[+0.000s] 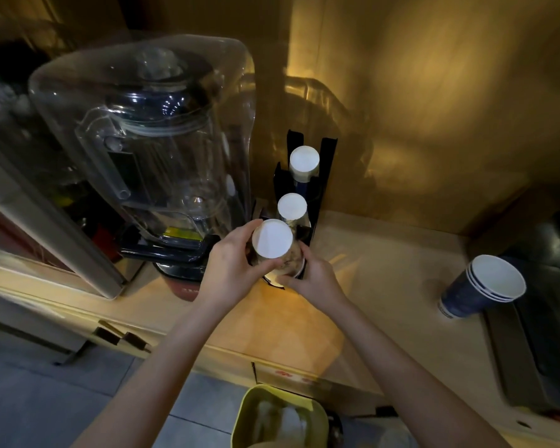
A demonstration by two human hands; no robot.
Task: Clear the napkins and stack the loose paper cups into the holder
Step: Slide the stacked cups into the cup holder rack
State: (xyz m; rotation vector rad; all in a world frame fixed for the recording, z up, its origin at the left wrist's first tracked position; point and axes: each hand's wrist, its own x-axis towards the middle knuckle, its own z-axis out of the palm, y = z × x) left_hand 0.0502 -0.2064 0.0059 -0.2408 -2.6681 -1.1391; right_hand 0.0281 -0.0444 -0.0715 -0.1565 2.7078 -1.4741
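Note:
A black cup holder (326, 163) stands on the counter against the wall, with upside-down cup stacks in its back slot (304, 160) and middle slot (292, 205). Both hands hold an inverted stack of paper cups (272, 239), white base up, at the holder's front slot. My left hand (230, 270) wraps its left side. My right hand (314, 276) grips its lower rim from the right. A short stack of blue paper cups (479, 287) stands upright, mouth up, on the counter at the right. White crumpled napkins (282, 421) lie inside a yellow-green bin below the counter.
A large blender with a clear cover (149, 137) stands just left of the holder. The yellow-green bin (249, 405) sits on the floor by the counter's front edge (227, 347). A dark metal appliance (543, 324) fills the far right. Beige wall behind.

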